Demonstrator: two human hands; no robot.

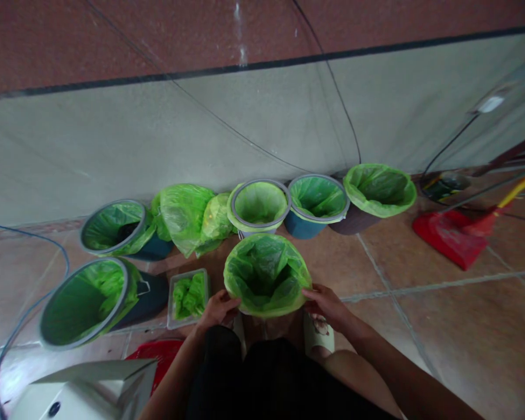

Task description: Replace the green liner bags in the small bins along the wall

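A trash bin lined with a green plastic bag (pixel 266 306) stands upright in front of me, between my feet and the wall. The bag is folded over the whole rim. My left hand (pixel 219 308) grips the bag's edge at the left side of the rim. On the opposite side my right hand (pixel 326 303) pinches the bag's edge, thumb on top. Just behind are a bin with a grey ring over its green liner (pixel 260 204), a blue bin (pixel 308 227) with a similar ring, and a dark bin (pixel 354 219) whose bag hangs over its rim.
Two lined bins (pixel 146 248) (pixel 133 309) tilt on the left. Stuffed green bags (pixel 186 216) lie against the wall (pixel 201 128). A clear tub (pixel 207 286) holds folded green bags. At right sits a red dustpan (pixel 450 236); a white swing-lid (pixel 87 373) is at lower left.
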